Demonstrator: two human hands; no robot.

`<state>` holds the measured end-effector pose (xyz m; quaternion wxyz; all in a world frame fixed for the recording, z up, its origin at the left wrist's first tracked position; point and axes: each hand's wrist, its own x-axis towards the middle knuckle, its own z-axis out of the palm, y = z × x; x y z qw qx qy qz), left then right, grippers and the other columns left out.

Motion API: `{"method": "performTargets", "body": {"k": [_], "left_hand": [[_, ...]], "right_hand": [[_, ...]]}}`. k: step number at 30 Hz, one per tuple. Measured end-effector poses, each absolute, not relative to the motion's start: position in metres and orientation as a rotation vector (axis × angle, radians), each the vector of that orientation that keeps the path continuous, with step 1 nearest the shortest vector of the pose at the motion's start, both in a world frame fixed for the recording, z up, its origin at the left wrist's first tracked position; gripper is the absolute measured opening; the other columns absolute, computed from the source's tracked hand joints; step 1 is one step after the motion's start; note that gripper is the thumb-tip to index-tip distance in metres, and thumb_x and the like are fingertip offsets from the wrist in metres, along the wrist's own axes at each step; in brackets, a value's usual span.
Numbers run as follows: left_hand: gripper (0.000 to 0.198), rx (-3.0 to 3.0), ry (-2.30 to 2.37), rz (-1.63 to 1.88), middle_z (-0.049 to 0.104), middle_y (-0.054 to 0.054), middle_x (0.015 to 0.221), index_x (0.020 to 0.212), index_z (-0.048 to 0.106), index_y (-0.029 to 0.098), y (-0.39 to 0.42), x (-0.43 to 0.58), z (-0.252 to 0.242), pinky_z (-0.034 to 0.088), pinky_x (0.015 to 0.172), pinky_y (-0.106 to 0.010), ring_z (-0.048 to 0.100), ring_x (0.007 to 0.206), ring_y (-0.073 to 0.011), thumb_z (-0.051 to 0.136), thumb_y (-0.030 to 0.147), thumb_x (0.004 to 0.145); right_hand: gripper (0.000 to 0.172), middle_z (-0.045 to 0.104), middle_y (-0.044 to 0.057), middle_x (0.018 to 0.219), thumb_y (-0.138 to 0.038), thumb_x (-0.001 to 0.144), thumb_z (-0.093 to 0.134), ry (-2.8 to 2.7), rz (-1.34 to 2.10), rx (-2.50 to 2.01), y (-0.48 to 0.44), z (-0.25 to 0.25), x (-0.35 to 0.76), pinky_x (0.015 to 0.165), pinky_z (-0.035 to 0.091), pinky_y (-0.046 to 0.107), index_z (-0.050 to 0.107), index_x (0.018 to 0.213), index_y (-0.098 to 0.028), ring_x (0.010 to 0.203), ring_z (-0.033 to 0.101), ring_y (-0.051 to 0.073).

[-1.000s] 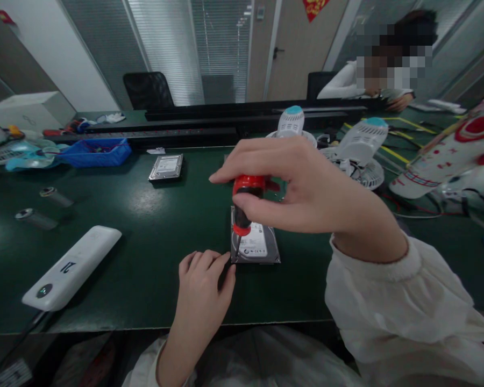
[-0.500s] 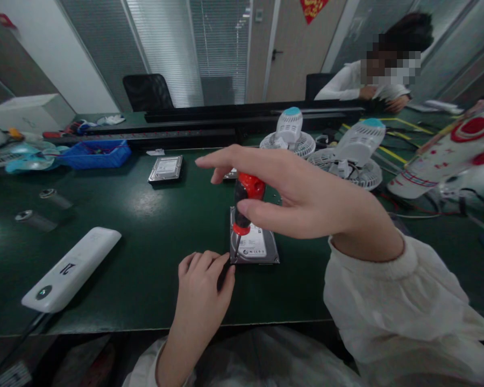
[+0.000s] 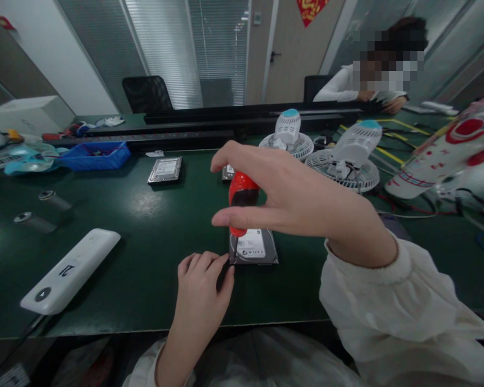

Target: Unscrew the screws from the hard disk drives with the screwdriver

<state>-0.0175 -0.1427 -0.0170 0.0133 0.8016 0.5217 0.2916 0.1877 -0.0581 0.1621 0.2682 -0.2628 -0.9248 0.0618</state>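
Observation:
A hard drive (image 3: 268, 248) with a white label lies flat on the green table in front of me. My left hand (image 3: 204, 279) is at its near left corner, thumb and fingers closed on the edge. My right hand (image 3: 290, 193) is above the drive, around the red and black handle of a screwdriver (image 3: 242, 196). The handle stands nearly upright, its thin shaft reaching down to the drive's near left corner. My right thumb sticks out along the handle's near side. The screw under the tip is too small to make out.
Another hard drive (image 3: 165, 170) lies farther back; a third (image 3: 228, 172) is partly behind my right hand. At left are a white power bank (image 3: 72, 271), two metal cylinders (image 3: 34, 221) and a blue tray (image 3: 99, 157). White fans (image 3: 350, 156) stand right. A person (image 3: 339, 83) sits across.
The screwdriver handle has turned, showing more red on its left. My right index finger has drawn in and the thumb has swung left. My left hand and the hard drive stay put.

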Motion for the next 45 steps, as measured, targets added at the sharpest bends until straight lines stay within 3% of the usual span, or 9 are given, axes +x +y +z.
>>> {"method": "performTargets", "body": {"k": [3,11,17,19,23,28,35,39,45], "left_hand": [[0.020,2.500,1.619,0.906,0.078,-0.006,0.101,0.115,0.079,0.020,-0.143,-0.018,-0.017,0.048,0.100,-0.051,0.073,0.095,-0.0275,0.062,0.018,0.105],[0.020,2.512,1.625,0.902,0.078,-0.006,0.101,0.115,0.079,0.020,-0.143,-0.018,-0.017,0.047,0.100,-0.051,0.073,0.095,-0.0276,0.062,0.018,0.105],[0.019,2.513,1.621,0.893,0.077,-0.006,0.100,0.115,0.079,0.019,-0.143,-0.017,-0.016,0.046,0.100,-0.050,0.073,0.096,-0.0276,0.062,0.017,0.105],[0.020,2.516,1.628,0.900,0.078,-0.005,0.100,0.115,0.079,0.020,-0.143,-0.017,-0.017,0.046,0.099,-0.049,0.073,0.095,-0.0274,0.061,0.019,0.106],[0.020,2.522,1.622,0.905,0.078,-0.005,0.100,0.114,0.079,0.020,-0.143,-0.018,-0.017,0.046,0.099,-0.049,0.073,0.095,-0.0275,0.060,0.019,0.106],[0.019,2.516,1.625,0.918,0.078,-0.005,0.099,0.114,0.080,0.020,-0.143,-0.017,-0.017,0.045,0.099,-0.048,0.073,0.094,-0.0283,0.063,0.017,0.104],[0.020,2.514,1.609,0.930,0.077,-0.005,0.099,0.114,0.080,0.019,-0.143,-0.017,-0.017,0.045,0.099,-0.049,0.073,0.095,-0.0282,0.062,0.018,0.105],[0.019,2.515,1.604,0.932,0.077,-0.005,0.099,0.114,0.079,0.018,-0.143,-0.017,-0.017,0.046,0.098,-0.049,0.073,0.095,-0.0283,0.063,0.017,0.104],[0.019,2.513,1.600,0.946,0.077,-0.005,0.099,0.114,0.079,0.019,-0.143,-0.018,-0.017,0.046,0.098,-0.049,0.073,0.094,-0.0281,0.063,0.017,0.104]], "right_hand": [[0.035,0.065,0.003,0.109,-0.043,0.106,0.064,-2.475,0.137,-0.754,-0.058,0.162,0.187,0.085,0.045,0.031,0.053,0.126,-0.016,0.089,0.059,0.014],[0.036,0.071,0.005,0.116,-0.020,0.101,0.060,-2.523,0.210,-0.712,-0.063,0.171,0.196,0.087,0.048,0.029,0.058,0.137,-0.013,0.098,0.064,0.013],[0.033,0.075,0.005,0.105,-0.040,0.110,0.058,-2.439,0.033,-0.730,-0.059,0.163,0.187,0.084,0.046,0.031,0.068,0.123,-0.011,0.096,0.068,0.017],[0.028,0.076,0.006,0.111,-0.028,0.110,0.052,-2.452,0.021,-0.732,-0.060,0.162,0.186,0.088,0.047,0.031,0.066,0.127,-0.011,0.099,0.068,0.016],[0.043,0.074,0.008,0.121,-0.009,0.103,0.039,-2.516,0.067,-0.676,-0.064,0.165,0.188,0.094,0.052,0.032,0.058,0.141,-0.007,0.104,0.067,0.015],[0.033,0.076,0.008,0.120,-0.027,0.112,0.045,-2.509,0.030,-0.691,-0.064,0.164,0.186,0.095,0.053,0.034,0.062,0.136,-0.011,0.107,0.070,0.017],[0.045,0.065,0.014,0.145,-0.017,0.104,0.042,-2.535,0.143,-0.563,-0.060,0.162,0.191,0.106,0.054,0.040,0.049,0.148,-0.008,0.127,0.065,0.021],[0.041,0.067,0.011,0.133,-0.032,0.111,0.051,-2.543,0.118,-0.632,-0.059,0.160,0.190,0.099,0.055,0.039,0.053,0.144,-0.008,0.114,0.066,0.021],[0.046,0.060,0.011,0.140,-0.017,0.101,0.052,-2.526,0.199,-0.603,-0.064,0.163,0.191,0.102,0.054,0.038,0.044,0.145,-0.011,0.118,0.061,0.018]]}}
